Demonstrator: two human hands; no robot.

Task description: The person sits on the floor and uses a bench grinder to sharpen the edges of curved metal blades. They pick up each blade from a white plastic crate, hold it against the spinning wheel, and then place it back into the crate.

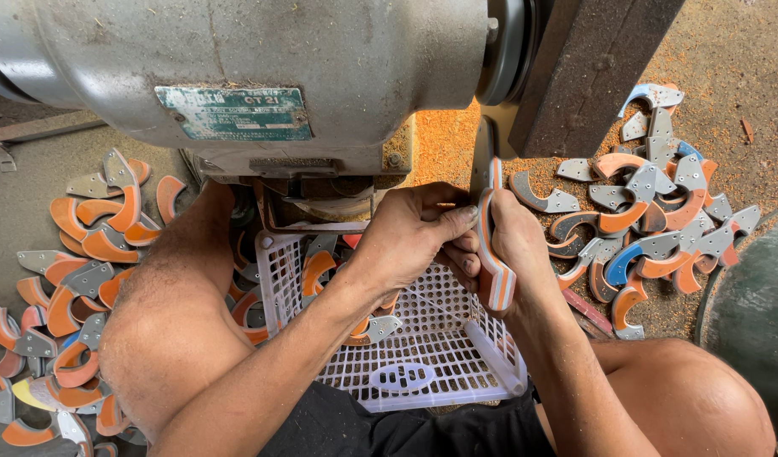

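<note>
Both my hands hold one curved orange-and-grey layered piece (493,254) upright, its top end close to the dark grinding wheel (588,72) of the grey bench grinder (262,59). My left hand (410,237) pinches the piece's upper edge with its fingertips. My right hand (518,245) wraps around its lower part from behind. Under my hands stands a white perforated plastic basket (423,355) with several similar pieces at its far end.
A heap of curved orange, grey and blue pieces (647,211) lies on the sawdust-covered floor at right. Another heap (67,288) spreads on the left. My bare knees (169,338) flank the basket. A dark round container edge (749,305) shows at far right.
</note>
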